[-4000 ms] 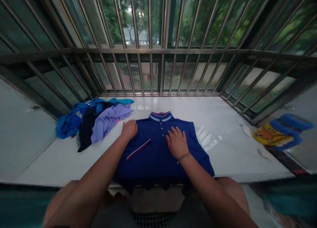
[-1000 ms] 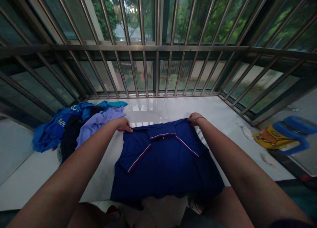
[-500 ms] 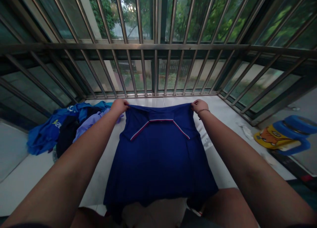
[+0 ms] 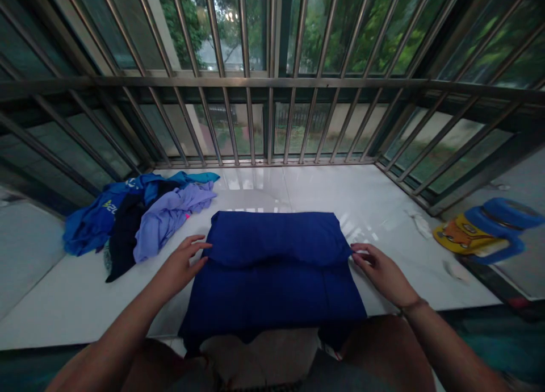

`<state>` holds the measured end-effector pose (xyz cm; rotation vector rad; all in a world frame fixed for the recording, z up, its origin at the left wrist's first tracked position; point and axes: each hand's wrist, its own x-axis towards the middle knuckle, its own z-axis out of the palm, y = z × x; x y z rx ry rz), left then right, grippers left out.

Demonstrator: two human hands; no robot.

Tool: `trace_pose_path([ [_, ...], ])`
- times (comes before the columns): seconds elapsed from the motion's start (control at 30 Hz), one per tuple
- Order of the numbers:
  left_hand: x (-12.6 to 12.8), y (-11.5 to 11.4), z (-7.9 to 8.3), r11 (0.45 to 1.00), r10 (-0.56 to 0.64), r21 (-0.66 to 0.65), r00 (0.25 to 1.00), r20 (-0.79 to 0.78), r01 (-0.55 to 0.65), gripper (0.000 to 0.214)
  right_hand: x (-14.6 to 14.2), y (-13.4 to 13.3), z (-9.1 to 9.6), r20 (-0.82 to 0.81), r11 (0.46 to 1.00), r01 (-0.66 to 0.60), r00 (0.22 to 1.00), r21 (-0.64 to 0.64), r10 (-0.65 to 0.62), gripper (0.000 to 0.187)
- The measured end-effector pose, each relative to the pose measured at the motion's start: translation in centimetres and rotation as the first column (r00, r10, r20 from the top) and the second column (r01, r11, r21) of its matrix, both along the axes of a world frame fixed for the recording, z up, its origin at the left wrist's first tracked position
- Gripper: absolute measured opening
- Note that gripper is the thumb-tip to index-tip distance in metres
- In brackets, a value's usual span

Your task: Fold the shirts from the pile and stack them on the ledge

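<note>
Steel window bars (image 4: 248, 119) rise behind a white ledge (image 4: 264, 187), where a folded navy shirt (image 4: 272, 278) lies mid-ledge, overhanging its near edge. The left hand (image 4: 181, 264), grip open and empty, is just beside the shirt's left side; the right hand (image 4: 381, 272), grip likewise released, is just beside its right side. A heap of clothes (image 4: 170, 221) lies left of the shirt.

head-worn view, close above the white ledge (image 4: 319, 187), facing forward and down toward the window bars (image 4: 272, 82)

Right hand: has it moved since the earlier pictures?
Yes: the right hand has drawn back from the window rail, toward the person, to beside the folded navy shirt.
</note>
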<state>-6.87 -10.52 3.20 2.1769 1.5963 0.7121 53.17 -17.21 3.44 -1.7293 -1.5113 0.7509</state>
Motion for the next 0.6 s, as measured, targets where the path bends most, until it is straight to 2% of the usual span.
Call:
trace_pose_path([
  [0.07,0.1,-3.6,-1.5,0.997,0.051,0.064,0.999,-0.003,-0.051,0.041,-0.6,-4.1,-1.4,0.077,0.999,0.007,0.997,0.054,-0.012,0.054],
  [0.13,0.5,-6.8,-1.8,0.984,0.163,0.077,0.987,0.000,-0.163,0.044,-1.4,-7.8,-2.2,0.191,0.992,0.100,0.975,0.079,-0.114,0.050],
  [0.17,0.7,-8.3,-1.6,0.975,0.217,0.043,0.976,-0.007,-0.217,0.044,-2.0,-9.5,-2.5,0.245,0.986,0.151,0.955,0.071,-0.164,0.048],
  [0.23,0.8,-11.1,-1.1,0.952,0.283,-0.101,0.957,-0.068,-0.288,0.046,-3.1,-12.7,-3.2,0.311,0.975,0.216,0.925,0.044,-0.219,0.045],
  [0.33,0.1,-14.7,-1.4,0.877,0.240,-0.374,0.949,-0.207,-0.303,0.052,-5.2,-16.3,-4.6,0.283,0.971,0.235,0.935,-0.042,-0.214,0.047],
  [0.4,-0.5,-16.4,-2.5,0.820,0.198,-0.494,0.953,-0.230,-0.290,0.048,-6.7,-17.5,-5.7,0.208,0.965,0.222,0.959,-0.141,-0.190,0.048],
  [0.47,-0.8,-17.4,-4.0,0.788,0.205,-0.543,0.955,-0.214,-0.290,0.044,-8.0,-17.6,-6.7,0.163,0.956,0.216,0.969,-0.200,-0.185,0.049],
  [0.6,-0.1,-17.8,-6.2,0.765,0.285,-0.565,0.950,-0.130,-0.307,0.051,-9.5,-15.9,-7.5,0.170,0.963,0.216,0.967,-0.160,-0.189,0.042],
])
